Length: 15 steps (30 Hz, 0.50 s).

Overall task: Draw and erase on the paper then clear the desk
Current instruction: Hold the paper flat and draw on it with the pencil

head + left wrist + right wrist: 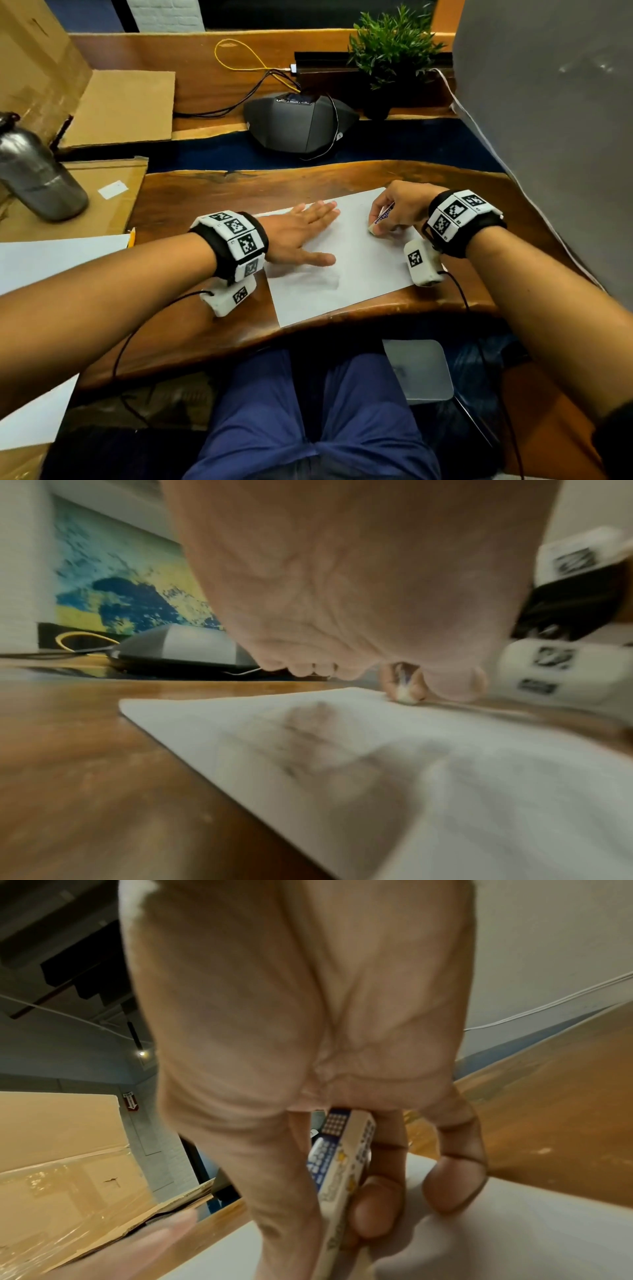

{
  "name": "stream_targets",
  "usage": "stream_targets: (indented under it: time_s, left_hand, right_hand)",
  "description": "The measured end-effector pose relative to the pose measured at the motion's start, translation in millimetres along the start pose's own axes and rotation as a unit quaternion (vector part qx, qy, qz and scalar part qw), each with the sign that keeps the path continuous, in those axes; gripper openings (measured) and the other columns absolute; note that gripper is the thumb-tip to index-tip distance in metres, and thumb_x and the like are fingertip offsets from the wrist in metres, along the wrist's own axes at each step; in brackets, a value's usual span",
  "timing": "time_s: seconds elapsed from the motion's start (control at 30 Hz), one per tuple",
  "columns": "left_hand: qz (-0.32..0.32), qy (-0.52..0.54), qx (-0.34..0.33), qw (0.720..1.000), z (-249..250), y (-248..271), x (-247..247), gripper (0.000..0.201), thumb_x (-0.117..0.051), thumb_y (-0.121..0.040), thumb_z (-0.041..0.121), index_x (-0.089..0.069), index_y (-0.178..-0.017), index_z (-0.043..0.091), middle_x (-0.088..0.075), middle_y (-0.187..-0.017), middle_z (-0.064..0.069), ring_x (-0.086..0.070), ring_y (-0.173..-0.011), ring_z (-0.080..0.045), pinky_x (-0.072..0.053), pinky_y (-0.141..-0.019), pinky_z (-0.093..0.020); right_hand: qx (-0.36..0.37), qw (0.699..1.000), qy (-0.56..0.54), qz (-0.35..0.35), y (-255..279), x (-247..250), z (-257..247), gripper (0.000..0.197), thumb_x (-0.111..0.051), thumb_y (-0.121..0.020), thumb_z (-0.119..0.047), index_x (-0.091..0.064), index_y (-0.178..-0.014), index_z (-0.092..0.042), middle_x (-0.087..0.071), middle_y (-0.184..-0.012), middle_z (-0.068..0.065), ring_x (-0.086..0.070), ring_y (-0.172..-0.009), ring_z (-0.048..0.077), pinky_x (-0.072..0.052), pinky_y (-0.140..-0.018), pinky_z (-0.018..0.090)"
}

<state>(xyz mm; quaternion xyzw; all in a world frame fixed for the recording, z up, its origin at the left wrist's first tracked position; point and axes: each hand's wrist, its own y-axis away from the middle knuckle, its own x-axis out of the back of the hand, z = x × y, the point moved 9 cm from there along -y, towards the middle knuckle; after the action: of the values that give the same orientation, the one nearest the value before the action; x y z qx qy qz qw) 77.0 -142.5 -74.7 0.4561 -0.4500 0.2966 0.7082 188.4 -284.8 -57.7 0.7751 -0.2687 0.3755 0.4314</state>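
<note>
A white sheet of paper [346,274] lies on the wooden desk [205,195] in front of me. My left hand [301,233] lies flat on the sheet's left part, fingers straight, pressing it down. My right hand [394,212] pinches a white eraser [378,222] in a blue-printed sleeve between thumb and fingers, its tip touching the sheet's upper right area. In the right wrist view the eraser [342,1177] stands on end against the paper [514,1231]. In the left wrist view the paper [308,737] shows faint grey smudges, and the eraser [405,693] is seen far off.
A yellow pencil [131,237] lies at the desk's left edge beside other white sheets [51,260]. A steel bottle [34,171] and cardboard [120,106] stand to the left. A black conference phone [298,123] with cables and a potted plant [390,51] sit behind.
</note>
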Motion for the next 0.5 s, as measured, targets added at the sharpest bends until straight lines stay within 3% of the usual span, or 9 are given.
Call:
stream_targets:
  time_s: [0.1,0.23,0.33,0.4,0.5]
  left_hand:
    - [-0.06,0.032,-0.054,0.996,17,19,-23,0.101,-0.051,-0.086,0.069,0.012,-0.155,0.032,0.026,-0.16,0.007,0.022,-0.146,-0.01,0.013,-0.118,-0.037]
    - [-0.072,0.039,-0.024,0.996,5,23,-38,0.111,-0.063,-0.075,0.073,0.011,-0.153,0.045,0.028,-0.159,0.012,0.027,-0.146,-0.013,0.017,-0.117,-0.049]
    - [-0.073,0.039,0.009,0.997,2,17,-35,0.112,-0.063,-0.074,0.074,0.012,-0.152,0.046,0.028,-0.159,0.011,0.027,-0.146,-0.015,0.013,-0.118,-0.054]
    - [-0.077,0.035,0.019,0.996,5,16,-32,0.113,-0.065,-0.074,0.072,0.011,-0.153,0.044,0.028,-0.16,0.009,0.026,-0.147,-0.016,0.012,-0.118,-0.054]
    - [-0.069,0.044,0.025,0.996,4,16,-30,0.117,-0.069,-0.07,0.071,0.009,-0.154,0.043,0.026,-0.16,0.009,0.025,-0.147,-0.017,0.012,-0.118,-0.055]
  right_hand:
    - [-0.003,1.0,0.003,0.003,1,1,0,0.015,-0.084,-0.076,-0.033,-0.076,-0.086,-0.026,-0.074,-0.093,0.003,-0.065,-0.081,0.019,-0.058,-0.08,0.037]
    - [0.005,0.999,-0.003,0.041,7,3,0,0.015,-0.084,-0.076,-0.034,-0.077,-0.086,-0.024,-0.073,-0.088,0.001,-0.063,-0.079,0.016,-0.054,-0.071,0.032]
    - [0.018,0.991,0.005,0.136,17,10,-3,0.018,-0.083,-0.077,-0.032,-0.077,-0.086,-0.017,-0.07,-0.089,0.001,-0.061,-0.081,0.016,-0.054,-0.07,0.03]
    - [0.053,0.984,0.015,0.17,30,5,-16,0.017,-0.083,-0.078,-0.03,-0.076,-0.085,-0.016,-0.07,-0.088,0.0,-0.062,-0.081,0.015,-0.055,-0.07,0.029]
    - [0.155,0.98,0.035,0.12,52,-23,-51,0.015,-0.081,-0.081,-0.026,-0.078,-0.092,-0.016,-0.073,-0.088,-0.002,-0.065,-0.081,0.014,-0.053,-0.069,0.025]
